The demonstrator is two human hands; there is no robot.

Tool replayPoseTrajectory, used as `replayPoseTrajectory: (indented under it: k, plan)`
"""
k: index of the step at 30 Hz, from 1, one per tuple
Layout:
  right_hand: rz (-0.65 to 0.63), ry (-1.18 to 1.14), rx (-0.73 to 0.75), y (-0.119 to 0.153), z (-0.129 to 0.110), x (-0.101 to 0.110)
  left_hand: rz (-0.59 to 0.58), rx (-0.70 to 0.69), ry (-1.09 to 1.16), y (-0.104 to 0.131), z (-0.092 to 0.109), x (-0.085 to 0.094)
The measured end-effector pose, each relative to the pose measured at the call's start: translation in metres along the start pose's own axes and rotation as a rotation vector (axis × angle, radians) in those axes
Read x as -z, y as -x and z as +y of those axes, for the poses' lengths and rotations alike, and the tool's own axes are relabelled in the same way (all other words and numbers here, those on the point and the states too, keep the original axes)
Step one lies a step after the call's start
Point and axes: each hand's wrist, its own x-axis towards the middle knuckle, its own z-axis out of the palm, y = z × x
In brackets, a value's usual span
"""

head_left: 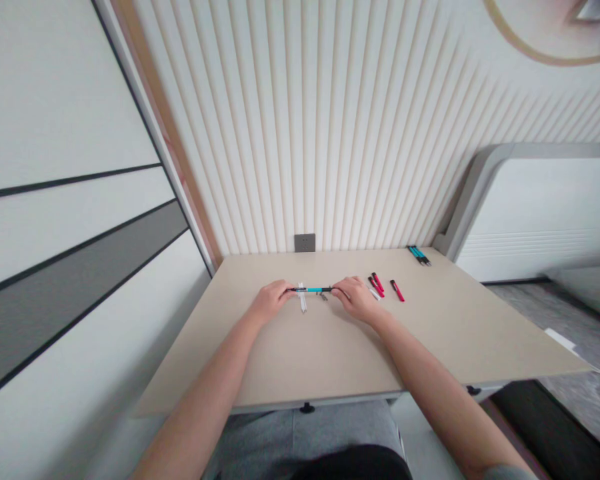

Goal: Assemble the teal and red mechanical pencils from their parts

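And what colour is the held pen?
The pen has a turquoise middle and black ends, shown in head view.

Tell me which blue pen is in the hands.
The blue pen held between left hand and right hand; the other blue pens lie on the table, at its far right corner.

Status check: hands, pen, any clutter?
Left hand, right hand gripping opposite ends. Blue-and-black pen held crosswise. White sticks, small grey parts close by.

Left hand and right hand bare, forearms too. Grey sleeve on right arm, mostly cut off. Grey trousers; black clothing, rounded edge, type unclear.
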Motion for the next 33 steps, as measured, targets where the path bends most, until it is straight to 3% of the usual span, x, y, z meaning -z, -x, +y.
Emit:
replayPoseTrajectory:
  k: [3, 8, 13, 21, 33]
  plan:
    - [0.01, -0.015, -0.051, -0.002, 0.0, -0.003, 0.019, 0.031, 0.009, 0.0, -0.002, 0.0]
    - [0.129, 0.013, -0.215, -0.002, 0.011, -0.006, 0.095, 0.07, 0.002, 0.001, -0.008, 0.003]
    - [-0.005, 0.079, -0.253, 0.002, 0.021, -0.007, 0.145, 0.096, -0.004, 0.0, -0.009, 0.005]
    - [-0.12, 0.16, -0.318, 0.002, 0.017, -0.011, 0.138, 0.088, 0.027, 0.0, -0.011, 0.002]
    - [-0.14, 0.114, -0.373, 0.002, 0.02, -0.012, 0.114, 0.101, 0.038, 0.001, -0.012, 0.001]
